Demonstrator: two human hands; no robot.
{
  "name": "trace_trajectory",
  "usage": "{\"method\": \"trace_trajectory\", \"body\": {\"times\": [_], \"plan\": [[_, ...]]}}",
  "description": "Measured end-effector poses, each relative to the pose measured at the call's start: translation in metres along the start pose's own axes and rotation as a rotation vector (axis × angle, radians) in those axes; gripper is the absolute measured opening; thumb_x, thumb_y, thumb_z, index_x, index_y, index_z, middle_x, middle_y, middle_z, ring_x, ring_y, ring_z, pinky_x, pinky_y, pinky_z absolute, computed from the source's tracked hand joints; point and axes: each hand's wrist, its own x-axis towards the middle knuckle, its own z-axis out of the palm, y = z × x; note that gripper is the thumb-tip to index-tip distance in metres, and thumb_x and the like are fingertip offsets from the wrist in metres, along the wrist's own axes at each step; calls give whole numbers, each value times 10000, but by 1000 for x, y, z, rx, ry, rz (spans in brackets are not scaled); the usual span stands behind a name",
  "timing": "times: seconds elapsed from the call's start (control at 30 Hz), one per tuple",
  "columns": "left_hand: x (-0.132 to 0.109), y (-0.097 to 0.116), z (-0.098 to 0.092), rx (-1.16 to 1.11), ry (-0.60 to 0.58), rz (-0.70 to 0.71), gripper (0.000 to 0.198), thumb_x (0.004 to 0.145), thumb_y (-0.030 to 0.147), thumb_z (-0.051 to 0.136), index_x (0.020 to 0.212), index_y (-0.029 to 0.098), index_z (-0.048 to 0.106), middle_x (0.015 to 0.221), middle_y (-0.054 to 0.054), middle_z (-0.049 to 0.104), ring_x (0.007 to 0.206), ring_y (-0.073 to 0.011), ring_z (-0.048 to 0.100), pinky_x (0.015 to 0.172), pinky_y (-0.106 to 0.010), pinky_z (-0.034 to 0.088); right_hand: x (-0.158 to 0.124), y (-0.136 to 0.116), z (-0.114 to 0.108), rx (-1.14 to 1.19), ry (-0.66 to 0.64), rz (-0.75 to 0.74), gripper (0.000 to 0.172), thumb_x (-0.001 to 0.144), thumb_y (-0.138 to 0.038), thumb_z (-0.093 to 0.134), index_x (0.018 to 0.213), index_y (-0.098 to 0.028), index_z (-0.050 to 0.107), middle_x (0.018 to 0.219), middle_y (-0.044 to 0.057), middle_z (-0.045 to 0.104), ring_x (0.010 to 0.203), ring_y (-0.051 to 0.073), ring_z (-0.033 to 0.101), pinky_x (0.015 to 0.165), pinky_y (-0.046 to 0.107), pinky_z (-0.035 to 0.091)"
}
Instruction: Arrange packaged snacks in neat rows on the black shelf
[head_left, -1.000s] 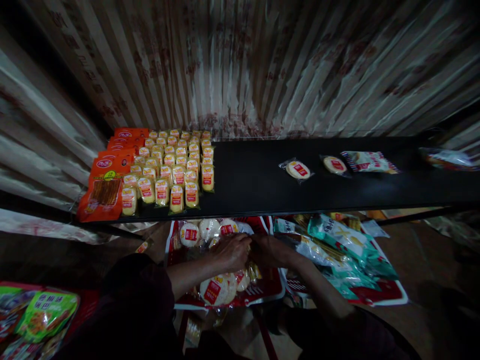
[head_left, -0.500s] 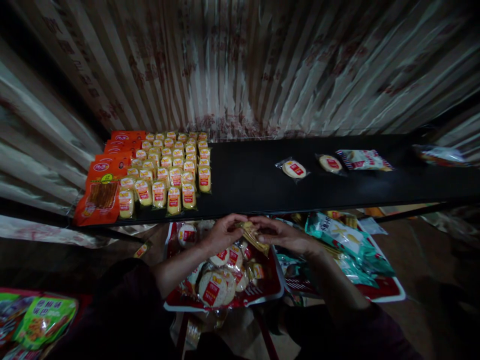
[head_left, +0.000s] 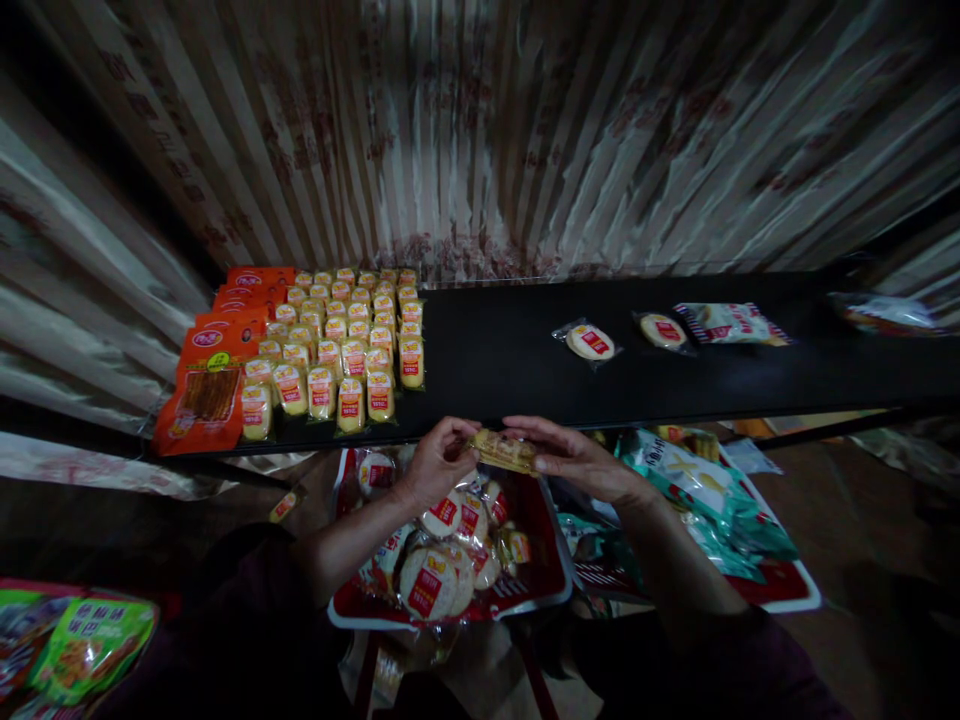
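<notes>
Both my hands hold a small yellow snack packet [head_left: 504, 450] level just below the front edge of a black shelf [head_left: 525, 360]. My left hand [head_left: 435, 465] pinches its left end and my right hand [head_left: 574, 460] grips its right end. Below them lies a red bag [head_left: 540, 580] with several round white snack packets bearing red labels [head_left: 427, 585]. At the left of the shelf, rows of small yellow packets [head_left: 345, 345] stand beside orange packets [head_left: 214, 385].
Two round wrapped snacks [head_left: 591, 342] and a striped packet [head_left: 731, 323] lie on the shelf's right part. Green and white bags [head_left: 690, 490] lie on the floor at right, green bags [head_left: 86, 635] at lower left. A pleated curtain [head_left: 480, 130] hangs behind.
My hands came up out of the red bag with the yellow packet and lifted it from the pile to just under the shelf edge, turning it level.
</notes>
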Motion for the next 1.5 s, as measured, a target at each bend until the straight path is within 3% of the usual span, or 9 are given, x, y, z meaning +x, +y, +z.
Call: {"method": "trace_trajectory", "body": {"times": [0.17, 0.27, 0.4, 0.8, 1.03, 1.23, 1.5], "plan": [[1, -1, -4, 96, 18, 15, 258, 780, 318, 622, 972, 161, 548, 900, -32, 633, 828, -140, 620, 741, -253, 496, 1, -8, 6, -31, 13, -64, 626, 762, -506, 661, 1300, -234, 490, 1396, 137, 493, 1269, 275, 478, 998, 435, 423], [2, -2, -5, 74, 39, -28, 276, 795, 389, 605, 948, 167, 547, 796, 0, 622, 675, -115, 622, 625, -229, 498, 2, -8, 7, -50, 11, -42, 663, 777, -569, 608, 1321, -215, 474, 1370, 153, 513, 1185, 279, 551, 889, 394, 496], [4, -1, -5, 42, 44, -90, 308, 812, 463, 571, 893, 167, 540, 600, 47, 580, 496, -87, 575, 484, -186, 446, 3, -3, 8, -17, -4, -26, 601, 794, -513, 616, 1299, -208, 503, 1270, 121, 590, 1092, 241, 597, 836, 352, 520], [7, 3, -5, 47, 39, -153, 414, 756, 586, 582, 769, 174, 539, 455, 81, 506, 342, -76, 487, 335, -167, 368, 8, 0, 15, 15, -62, -9, 537, 825, -441, 615, 1295, -202, 509, 1287, 105, 594, 1170, 253, 562, 1007, 434, 416], [10, 11, -6, -20, 57, -155, 432, 738, 591, 603, 802, 167, 552, 461, 79, 522, 343, -74, 478, 347, -176, 378, 13, 6, 23, -63, 40, 16, 481, 802, -440, 643, 1220, -211, 577, 1236, 79, 630, 1118, 242, 592, 1020, 454, 415], [15, 16, -8, -125, 93, -91, 407, 732, 546, 639, 877, 173, 566, 640, 35, 628, 530, -99, 587, 517, -211, 477, 29, 13, 34, 29, 185, -114, 492, 804, -489, 629, 1211, -221, 567, 1241, 73, 625, 1103, 232, 597, 1017, 431, 426], [18, 21, -5, -167, 146, 26, 397, 747, 390, 667, 1047, 159, 549, 837, -9, 623, 669, -107, 584, 610, -218, 479, 41, 15, 57, 100, 386, -231, 462, 856, -483, 566, 1257, -259, 514, 1261, 56, 603, 1119, 227, 581, 989, 404, 459]]}}
